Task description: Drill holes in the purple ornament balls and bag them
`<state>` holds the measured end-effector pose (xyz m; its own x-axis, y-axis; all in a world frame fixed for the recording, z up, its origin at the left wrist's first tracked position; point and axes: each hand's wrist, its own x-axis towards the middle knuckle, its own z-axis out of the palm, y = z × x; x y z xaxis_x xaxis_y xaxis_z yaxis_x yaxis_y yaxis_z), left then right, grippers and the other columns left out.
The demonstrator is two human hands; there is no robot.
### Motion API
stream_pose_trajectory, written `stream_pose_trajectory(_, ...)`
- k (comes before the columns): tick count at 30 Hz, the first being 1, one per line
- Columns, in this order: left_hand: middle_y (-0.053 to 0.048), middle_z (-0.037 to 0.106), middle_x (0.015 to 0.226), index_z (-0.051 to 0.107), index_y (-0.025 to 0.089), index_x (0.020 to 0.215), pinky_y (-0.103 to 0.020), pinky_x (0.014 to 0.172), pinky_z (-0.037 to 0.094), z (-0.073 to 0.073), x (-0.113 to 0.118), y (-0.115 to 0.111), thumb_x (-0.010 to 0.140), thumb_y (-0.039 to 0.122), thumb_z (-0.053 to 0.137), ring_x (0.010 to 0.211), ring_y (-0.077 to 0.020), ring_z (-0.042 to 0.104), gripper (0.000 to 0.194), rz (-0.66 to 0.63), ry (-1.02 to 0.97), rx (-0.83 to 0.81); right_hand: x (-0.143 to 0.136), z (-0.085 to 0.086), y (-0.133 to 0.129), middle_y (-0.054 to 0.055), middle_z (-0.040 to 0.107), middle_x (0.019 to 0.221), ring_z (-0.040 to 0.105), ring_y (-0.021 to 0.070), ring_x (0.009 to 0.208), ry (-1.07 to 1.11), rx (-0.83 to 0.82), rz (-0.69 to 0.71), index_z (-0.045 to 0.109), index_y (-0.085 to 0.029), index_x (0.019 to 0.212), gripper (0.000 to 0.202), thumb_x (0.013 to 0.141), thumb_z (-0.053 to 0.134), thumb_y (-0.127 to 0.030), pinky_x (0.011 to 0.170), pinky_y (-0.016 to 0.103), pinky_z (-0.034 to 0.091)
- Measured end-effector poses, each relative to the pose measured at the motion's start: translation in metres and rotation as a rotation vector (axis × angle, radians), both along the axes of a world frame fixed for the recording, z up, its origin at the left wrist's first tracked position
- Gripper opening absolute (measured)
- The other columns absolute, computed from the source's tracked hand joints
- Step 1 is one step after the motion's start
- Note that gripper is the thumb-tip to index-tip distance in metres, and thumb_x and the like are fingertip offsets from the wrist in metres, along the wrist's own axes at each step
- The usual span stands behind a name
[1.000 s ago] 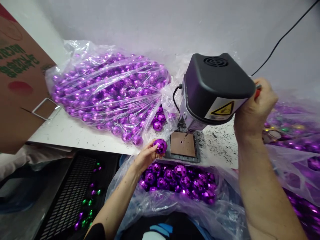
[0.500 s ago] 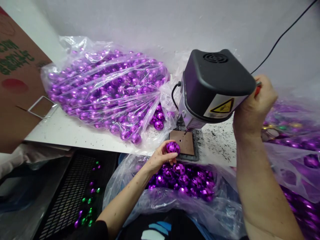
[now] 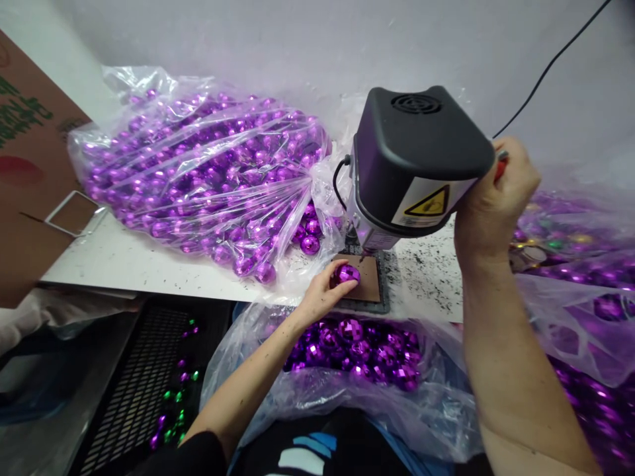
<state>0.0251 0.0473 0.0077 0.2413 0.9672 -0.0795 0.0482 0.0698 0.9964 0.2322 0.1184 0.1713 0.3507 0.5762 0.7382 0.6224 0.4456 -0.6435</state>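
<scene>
Between the thumb and fingers of my left hand [image 3: 325,291] is a shiny purple faceted ball [image 3: 348,274]. It is over the brown square board [image 3: 368,277] on the base of a black-topped drill press [image 3: 426,158]; whether it touches the board I cannot tell. The drill bit [image 3: 364,256] points down just behind and to the right of the ball. My right hand [image 3: 510,178] is wrapped round the red-ended lever [image 3: 501,165] at the machine's right side. Below the board, an open plastic bag [image 3: 317,390] holds many similar purple balls.
A large clear bag [image 3: 198,178] of purple balls lies on the white table [image 3: 124,254] at left. Beside it stands a cardboard box [image 3: 30,178]. A black crate [image 3: 119,390] holds small green and purple balls. More bagged purple balls [image 3: 590,390] are at right. Dark shavings litter the table.
My left hand has carried the purple ball up and forward from the board's near edge to over the board. My right hand stays on the lever. The whole view has shifted slightly.
</scene>
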Motion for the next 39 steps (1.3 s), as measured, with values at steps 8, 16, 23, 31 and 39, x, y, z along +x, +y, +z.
stream_pose_trajectory(8,-0.001,0.067,0.092,0.059,0.021,0.123,-0.021,0.055,0.046,0.000,-0.008,0.007,0.067,0.042,0.087,0.071,-0.0126,0.062,0.066,0.035,-0.142,-0.170,0.001,0.001,-0.001,-0.007,0.026,0.063,0.030,0.0034,0.060,0.016,-0.005,0.073,0.038,-0.019,0.071,0.064,0.085,0.034,-0.081,0.061,0.023,0.028)
stream_pose_trajectory(16,-0.005,0.069,0.107,0.062,0.020,0.121,-0.035,0.089,0.053,-0.013,0.000,0.012,0.074,0.039,0.084,0.097,-0.0215,0.065,0.055,0.044,0.099,0.084,-0.001,0.002,-0.003,-0.007,0.029,0.062,0.030,0.0026,0.057,0.028,-0.015,0.092,0.041,-0.018,0.072,0.061,0.087,0.036,-0.078,0.057,0.020,0.028)
stream_pose_trajectory(23,-0.006,0.071,0.116,0.065,0.023,0.119,-0.040,0.098,0.049,-0.006,0.012,0.022,0.074,0.029,0.085,0.107,-0.0264,0.066,0.049,0.114,0.361,0.261,0.000,0.001,-0.002,-0.007,0.027,0.062,0.029,0.0023,0.057,0.020,0.006,0.092,0.041,-0.018,0.073,0.060,0.088,0.036,-0.075,0.054,0.018,0.026)
stream_pose_trajectory(31,-0.008,0.067,0.112,0.062,0.022,0.119,-0.040,0.095,0.046,-0.012,0.026,0.027,0.077,0.033,0.084,0.106,-0.0276,0.062,0.049,0.114,0.566,0.424,-0.001,0.002,-0.004,-0.007,0.027,0.060,0.028,0.0026,0.055,0.025,-0.024,0.116,0.040,-0.019,0.073,0.060,0.088,0.034,-0.077,0.054,0.019,0.024)
stream_pose_trajectory(39,-0.006,0.062,0.104,0.067,0.021,0.113,-0.037,0.091,0.048,-0.007,0.023,0.039,0.073,0.030,0.087,0.099,-0.0256,0.060,0.046,0.108,0.622,0.441,0.001,0.000,-0.003,-0.008,0.027,0.061,0.028,0.0020,0.055,0.029,-0.036,0.135,0.041,-0.019,0.075,0.060,0.087,0.035,-0.077,0.054,0.019,0.025)
